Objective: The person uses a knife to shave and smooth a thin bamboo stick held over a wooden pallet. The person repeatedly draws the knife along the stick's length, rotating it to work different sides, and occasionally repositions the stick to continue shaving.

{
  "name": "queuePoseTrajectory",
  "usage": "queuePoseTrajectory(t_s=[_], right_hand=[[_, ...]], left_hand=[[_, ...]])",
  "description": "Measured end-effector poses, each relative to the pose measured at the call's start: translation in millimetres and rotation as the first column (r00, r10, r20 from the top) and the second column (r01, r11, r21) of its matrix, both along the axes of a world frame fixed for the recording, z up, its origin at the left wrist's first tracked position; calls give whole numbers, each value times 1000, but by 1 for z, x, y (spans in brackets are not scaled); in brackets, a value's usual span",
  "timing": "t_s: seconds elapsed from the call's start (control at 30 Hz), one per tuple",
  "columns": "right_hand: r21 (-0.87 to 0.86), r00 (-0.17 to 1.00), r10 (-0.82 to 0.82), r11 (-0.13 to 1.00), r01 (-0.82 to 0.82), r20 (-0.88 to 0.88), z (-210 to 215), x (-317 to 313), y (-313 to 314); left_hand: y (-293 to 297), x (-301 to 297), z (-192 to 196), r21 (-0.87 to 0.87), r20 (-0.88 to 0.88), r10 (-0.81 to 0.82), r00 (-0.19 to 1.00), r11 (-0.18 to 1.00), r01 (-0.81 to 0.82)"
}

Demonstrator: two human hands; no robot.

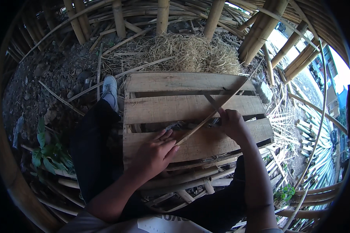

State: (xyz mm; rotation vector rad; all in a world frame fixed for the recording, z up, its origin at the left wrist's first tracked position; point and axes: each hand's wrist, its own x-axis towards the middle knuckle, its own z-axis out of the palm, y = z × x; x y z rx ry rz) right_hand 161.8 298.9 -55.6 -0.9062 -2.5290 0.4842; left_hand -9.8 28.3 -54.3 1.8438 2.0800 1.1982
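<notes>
A long thin bamboo strip [221,104] runs diagonally over a wooden pallet [182,106], from lower left up to the upper right. My left hand [155,153] grips its lower end, fingers curled around it. My right hand [231,121] is closed on a dark-bladed knife [210,101] whose blade meets the strip near the pallet's middle. The knife handle is hidden inside my fist. My legs in dark trousers straddle the pallet.
My left foot in a grey shoe [110,88] rests on the dirt left of the pallet. A heap of dry straw [190,50] lies behind it. Bamboo poles [260,31] stand around, cut strips [315,143] pile at the right, green leaves [46,151] at the left.
</notes>
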Motion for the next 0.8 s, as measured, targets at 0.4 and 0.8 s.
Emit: queuePoseTrajectory(t_s=[0.4,0.8], right_hand=[[-147,943,88,988,-42,322,17,3,-18],[-332,945,-98,920,206,313,55,-30,-37]], left_hand=[[-1,-2,4,-46,-32,-49,998,998,48],[-1,-7,-2,58,4,1,1000,998,-2]])
